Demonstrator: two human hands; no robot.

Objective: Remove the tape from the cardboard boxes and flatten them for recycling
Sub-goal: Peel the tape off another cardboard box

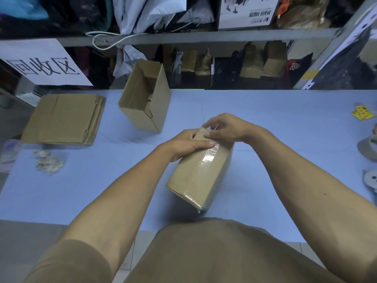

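While it lay tilted on the blue table cover (265, 119) just in front of the person, the sealed cardboard box (199, 176) was held at its far end by both hands. A strip of clear tape (210, 157) ran along its top face and shone in the light. The left hand (183, 145) gripped the far left side of the box, fingers curled over the edge and the thumb laid across the tape. The right hand (222, 128) was bent over the far top corner, its fingertips pinching at the tape end there.

Beyond the hands, an open cardboard box (145, 97) stood apart, resting on one side with its mouth turned up and back. Farther left lay a stack of flattened cardboard (63, 119), and near it a small heap of crumpled tape scraps (49, 162). A white sign with black characters (40, 62) hung over the far left edge. Yellow stickers (363, 113) lay at the far right, near a tape roll (367, 147) cut off by the frame's edge. Cluttered shelves (183, 35) rose behind the table.
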